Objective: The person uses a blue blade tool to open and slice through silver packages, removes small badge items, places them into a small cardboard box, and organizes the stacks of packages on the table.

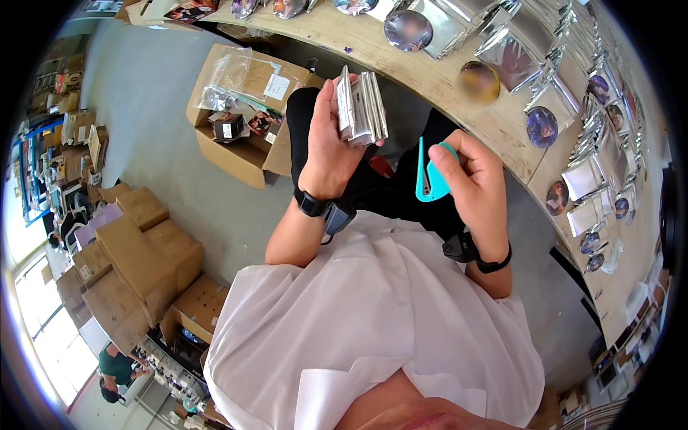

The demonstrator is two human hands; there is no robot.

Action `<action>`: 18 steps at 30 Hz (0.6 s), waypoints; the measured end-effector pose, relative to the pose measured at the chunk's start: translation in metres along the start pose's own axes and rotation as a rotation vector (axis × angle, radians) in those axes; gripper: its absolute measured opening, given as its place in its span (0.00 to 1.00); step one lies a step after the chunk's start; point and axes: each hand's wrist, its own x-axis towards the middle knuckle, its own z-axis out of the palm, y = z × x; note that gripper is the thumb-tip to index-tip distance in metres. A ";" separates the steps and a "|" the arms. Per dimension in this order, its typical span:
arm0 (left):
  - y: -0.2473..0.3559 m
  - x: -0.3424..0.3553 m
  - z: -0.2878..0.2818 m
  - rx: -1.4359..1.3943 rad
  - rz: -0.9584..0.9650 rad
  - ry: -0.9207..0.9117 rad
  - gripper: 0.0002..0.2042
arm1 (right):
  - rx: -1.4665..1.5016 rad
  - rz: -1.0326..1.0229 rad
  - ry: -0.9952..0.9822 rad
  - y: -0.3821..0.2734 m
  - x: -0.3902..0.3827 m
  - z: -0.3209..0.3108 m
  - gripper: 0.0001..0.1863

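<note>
My left hand [331, 147] is closed around a stack of thin silvery packets [363, 107], held on edge above my lap. The fingers behind the stack are mostly hidden. To its right, my right hand [476, 179] pinches a teal letter opener [433, 179] between thumb and fingers. The opener's long point is up, and its slot with a small blade faces the packets. Opener and stack are apart. Both hands are over my dark trousers, short of the table's near edge.
A curved wooden table [444, 89] carries rows of silver packets [509, 57] and round picture badges [542, 127]. An open carton [236, 154] with small boxes and plastic bags stands left of my legs. Stacked cartons [136, 251] fill the left; another person [116, 369] is at the lower left.
</note>
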 end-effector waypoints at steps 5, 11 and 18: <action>0.000 0.011 -0.002 0.023 0.006 0.017 0.23 | -0.192 -0.024 -0.068 0.000 0.003 0.021 0.13; 0.000 0.006 0.013 0.122 0.041 0.157 0.18 | -0.273 -0.036 -0.069 -0.004 0.017 0.035 0.13; -0.003 0.000 0.021 0.208 0.185 0.226 0.13 | -0.338 -0.073 -0.041 0.002 0.022 0.037 0.14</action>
